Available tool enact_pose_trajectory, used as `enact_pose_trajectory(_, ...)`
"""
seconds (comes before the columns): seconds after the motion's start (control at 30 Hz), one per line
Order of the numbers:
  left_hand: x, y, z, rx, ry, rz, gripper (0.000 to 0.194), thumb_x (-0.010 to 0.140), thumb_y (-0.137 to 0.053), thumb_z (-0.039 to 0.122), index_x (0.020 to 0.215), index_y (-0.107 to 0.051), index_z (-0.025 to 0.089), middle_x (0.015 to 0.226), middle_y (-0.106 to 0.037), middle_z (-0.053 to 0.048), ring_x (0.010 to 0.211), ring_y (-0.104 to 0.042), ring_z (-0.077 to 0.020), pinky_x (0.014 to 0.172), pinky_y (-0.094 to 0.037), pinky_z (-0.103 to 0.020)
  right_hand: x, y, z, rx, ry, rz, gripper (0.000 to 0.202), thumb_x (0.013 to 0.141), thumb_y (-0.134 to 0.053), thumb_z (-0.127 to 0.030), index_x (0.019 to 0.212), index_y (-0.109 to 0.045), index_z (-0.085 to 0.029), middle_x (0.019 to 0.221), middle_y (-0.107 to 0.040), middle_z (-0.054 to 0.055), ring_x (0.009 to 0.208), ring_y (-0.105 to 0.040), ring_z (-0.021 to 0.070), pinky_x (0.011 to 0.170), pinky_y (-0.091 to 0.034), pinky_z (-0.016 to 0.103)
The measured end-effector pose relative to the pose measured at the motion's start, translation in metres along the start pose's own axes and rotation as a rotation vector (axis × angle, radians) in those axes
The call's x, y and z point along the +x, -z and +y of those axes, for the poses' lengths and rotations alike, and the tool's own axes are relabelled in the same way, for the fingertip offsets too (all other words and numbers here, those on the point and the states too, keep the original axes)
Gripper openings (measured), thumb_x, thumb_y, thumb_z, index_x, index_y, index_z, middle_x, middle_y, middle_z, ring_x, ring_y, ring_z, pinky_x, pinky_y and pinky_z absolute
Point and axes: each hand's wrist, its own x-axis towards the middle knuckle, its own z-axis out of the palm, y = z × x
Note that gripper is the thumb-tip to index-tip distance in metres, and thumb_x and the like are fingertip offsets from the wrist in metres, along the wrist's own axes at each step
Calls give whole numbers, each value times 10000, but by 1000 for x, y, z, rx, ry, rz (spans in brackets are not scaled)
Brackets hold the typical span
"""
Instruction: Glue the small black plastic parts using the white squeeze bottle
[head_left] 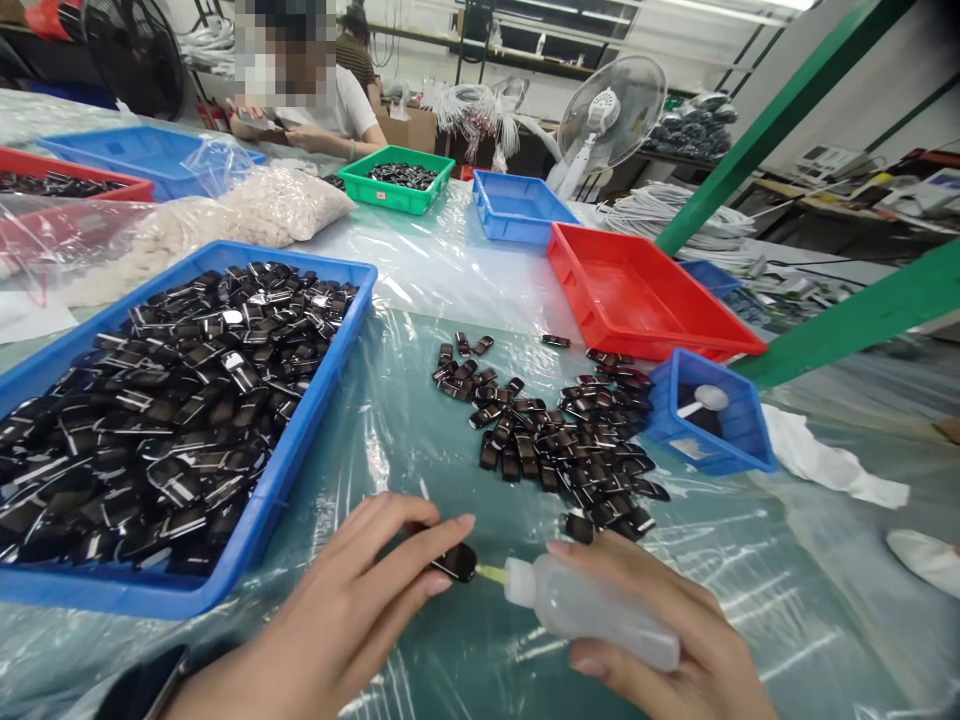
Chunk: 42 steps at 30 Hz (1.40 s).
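Observation:
Between its fingers and thumb my left hand (375, 590) grips a small glossy black plastic piece (459, 562), partly hidden by the fingers. My right hand (660, 620) is wrapped round a translucent squeeze bottle (600, 608), tilted on its side. The bottle's thin yellowish tip (491, 573) points left and meets, or nearly meets, the end of the black piece. Beyond both hands, a loose pile of similar black pieces (525, 440) lies on the plastic-covered table (405, 440).
To the left stands a blue tray (300, 455) heaped with black pieces. A small blue bin (705, 455), an empty red tray (637, 290), a green tray (390, 198) and a bag of pale parts (285, 205) lie further back. A person (349, 110) sits across the table.

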Motion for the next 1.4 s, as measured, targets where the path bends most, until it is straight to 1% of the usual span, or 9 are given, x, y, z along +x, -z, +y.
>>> enact_pose_trajectory(0.27, 1, -1, -1, -17, -1, 47, 330, 1020, -398, 231, 1338, -435, 307, 1114, -558, -53, 980, -541, -204, 809, -436, -279, -1, 2, -2, -11, -2, 5, 324, 809, -672, -496, 1127, -650, -436, 857, -772, -37, 765, -740, 208, 644, -609, 272)
enact_pose_trajectory(0.37, 1, -1, 0, -7, -13, 67, 296, 1027, -384, 262, 1312, -461, 290, 1092, -568, -57, 965, -549, -200, 795, -446, -283, -1, 1, -2, -75, 39, 40, 306, 829, -632, -525, 1108, -660, -405, 891, -779, -27, 765, -744, 203, 596, -607, 251)
enact_pose_trajectory(0.47, 1, -2, 1, 9, -29, 85, 280, 1038, -359, 257, 1294, -472, 260, 1083, -560, -58, 971, -537, -187, 794, -438, -278, -1, 1, -1, -158, 97, 60, 296, 854, -599, -523, 1104, -658, -377, 924, -782, -15, 793, -749, 210, 661, -615, 272)
enact_pose_trajectory(0.67, 0, -3, 2, 13, -36, 105, 257, 1036, -368, 266, 1259, -493, 235, 1080, -549, -50, 956, -527, -172, 791, -428, -265, 0, 1, 0, -90, 88, -11, 289, 887, -577, -480, 1162, -593, -396, 889, -761, -8, 770, -729, 202, 555, -577, 235)
enact_pose_trajectory(0.87, 2, -1, 2, -1, -54, 108, 248, 1031, -384, 284, 1234, -510, 214, 1067, -557, -44, 948, -535, -158, 781, -440, -238, 2, -1, -3, -27, 89, 32, 276, 894, -554, -501, 1151, -596, -410, 807, -754, -20, 688, -717, 187, 516, -561, 232)
enact_pose_trajectory(1.07, 1, -1, 2, -1, -54, 82, 256, 1035, -372, 249, 1253, -502, 217, 1082, -540, -51, 954, -522, -164, 790, -432, -244, 1, 0, 3, -14, 22, -15, 320, 830, -632, -525, 1144, -615, -469, 908, -765, -35, 770, -727, 214, 648, -597, 291)
enact_pose_trajectory(1.23, 0, -5, 2, -13, -34, 89, 261, 1036, -366, 281, 1251, -507, 236, 1075, -540, -47, 940, -530, -164, 772, -429, -246, 1, 1, 5, 132, -92, -67, 349, 796, -700, -460, 1128, -620, -527, 945, -753, -60, 761, -722, 187, 551, -583, 226)
enact_pose_trajectory(1.33, 2, -3, 0, -13, 52, 166, 251, 1032, -378, 297, 1245, -510, 288, 1107, -542, -26, 1004, -533, -164, 838, -420, -254, 0, 1, 7, 197, -190, -82, 329, 812, -693, -394, 1117, -636, -505, 990, -751, -61, 730, -722, 173, 541, -583, 216)
enact_pose_trajectory(1.4, 4, -1, -2, -37, 163, 231, 235, 1017, -417, 293, 1224, -523, 329, 1134, -545, -5, 1064, -531, -162, 880, -418, -252, 0, -2, 11, 254, -274, -72, 348, 855, -642, -372, 1181, -603, -486, 1089, -736, -49, 816, -728, 176, 601, -595, 222)
